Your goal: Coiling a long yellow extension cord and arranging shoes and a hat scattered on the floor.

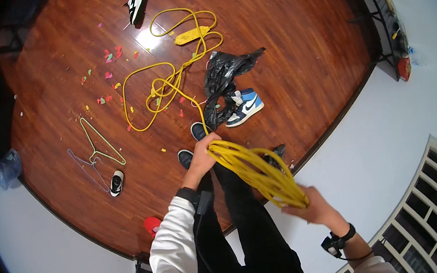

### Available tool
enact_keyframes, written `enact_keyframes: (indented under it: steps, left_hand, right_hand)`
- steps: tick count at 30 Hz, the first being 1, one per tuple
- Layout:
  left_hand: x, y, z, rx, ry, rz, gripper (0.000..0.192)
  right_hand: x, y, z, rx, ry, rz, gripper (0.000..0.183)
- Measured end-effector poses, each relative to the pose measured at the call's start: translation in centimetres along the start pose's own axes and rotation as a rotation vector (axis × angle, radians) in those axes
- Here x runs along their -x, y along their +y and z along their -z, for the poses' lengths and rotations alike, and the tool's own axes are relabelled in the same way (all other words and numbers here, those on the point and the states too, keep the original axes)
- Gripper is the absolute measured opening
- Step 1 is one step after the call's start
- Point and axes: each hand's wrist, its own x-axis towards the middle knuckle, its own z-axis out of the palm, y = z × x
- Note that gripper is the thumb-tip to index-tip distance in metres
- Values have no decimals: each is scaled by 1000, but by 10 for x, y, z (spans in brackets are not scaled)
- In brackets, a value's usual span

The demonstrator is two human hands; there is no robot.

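Note:
A bundle of yellow extension cord stretches in long loops between my two hands, above my legs. My left hand grips its upper end, where a single strand runs down to the floor. At the other end my right hand is closed around the loops. The rest of the cord lies tangled on the wooden floor beyond my feet, leading to a yellow power strip. Beside the loose cord lies a crumpled black plastic bag, touching a blue and white high-top sneaker.
Two clothes hangers, one green and one purple, lie left near a small black shoe. A black and white sneaker is far ahead. Colored paper scraps litter the floor. A black rack stands against the right wall.

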Motion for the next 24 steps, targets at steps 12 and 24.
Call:
enact_keyframes:
  steps: [12, 24]
  left_hand:
    - [64, 46, 86, 307, 327, -82, 13]
    - [174, 98, 168, 723, 391, 118, 38]
  right_hand:
    - [-120, -26, 40, -179, 247, 114, 18]
    - [-273, -42, -40, -399, -30, 166, 20]
